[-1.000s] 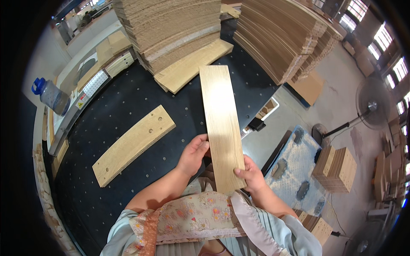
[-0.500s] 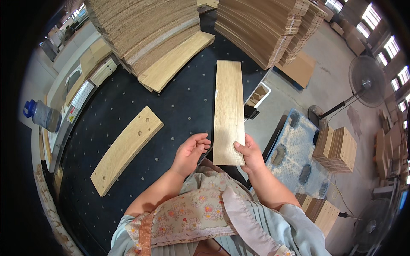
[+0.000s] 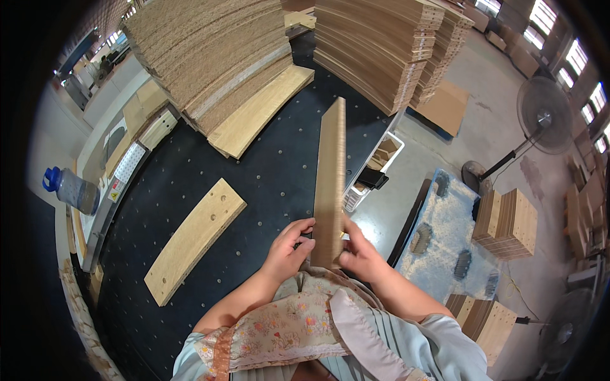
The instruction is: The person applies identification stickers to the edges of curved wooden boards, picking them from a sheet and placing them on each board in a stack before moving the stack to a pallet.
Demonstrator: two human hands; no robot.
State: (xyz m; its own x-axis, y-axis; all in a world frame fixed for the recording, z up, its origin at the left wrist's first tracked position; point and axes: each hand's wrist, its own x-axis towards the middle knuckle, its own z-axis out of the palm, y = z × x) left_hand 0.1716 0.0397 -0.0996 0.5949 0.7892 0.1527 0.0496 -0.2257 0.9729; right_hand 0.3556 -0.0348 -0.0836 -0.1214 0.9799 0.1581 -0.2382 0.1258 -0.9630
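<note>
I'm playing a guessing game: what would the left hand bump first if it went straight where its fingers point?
Probably the wooden board, just to the right of the left hand. They look so close they may be touching.

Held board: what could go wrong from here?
With the left hand and right hand at its near end, the held board could tip or twist, as its far end looks unsupported. If swung forward, it might knock the right stack of boards. Swung left, it might bump the drilled board on the black table.
</note>
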